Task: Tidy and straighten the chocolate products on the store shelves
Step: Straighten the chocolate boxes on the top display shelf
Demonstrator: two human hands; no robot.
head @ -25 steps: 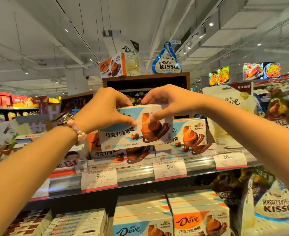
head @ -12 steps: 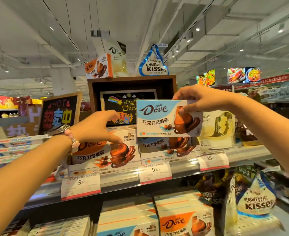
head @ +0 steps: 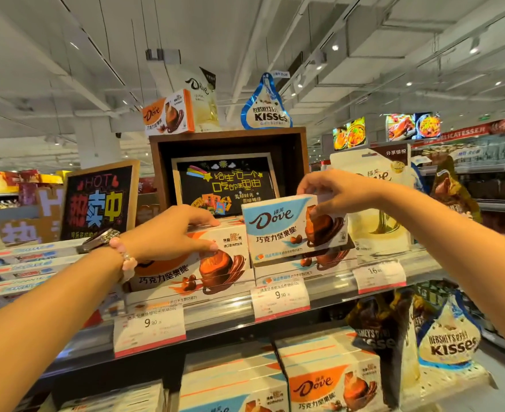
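Lowered since a moment ago, the blue box point(head: 295, 226) sits pinched in my right grip point(head: 330, 191) atop its stack; my left grip point(head: 171, 233) clasps the orange box point(head: 215, 263), rows below still uneven.

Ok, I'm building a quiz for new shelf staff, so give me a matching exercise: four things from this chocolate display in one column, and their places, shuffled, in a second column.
Things
1. blue Dove box
2. orange Dove box
3. Kisses bag
4. HOT chalkboard sign

Places
A. on top of the wooden crate
B. gripped by the right hand above the blue stack
C. leaning at the left of the crate
D. on the shelf under the left hand

Pairs: 1-B, 2-D, 3-A, 4-C
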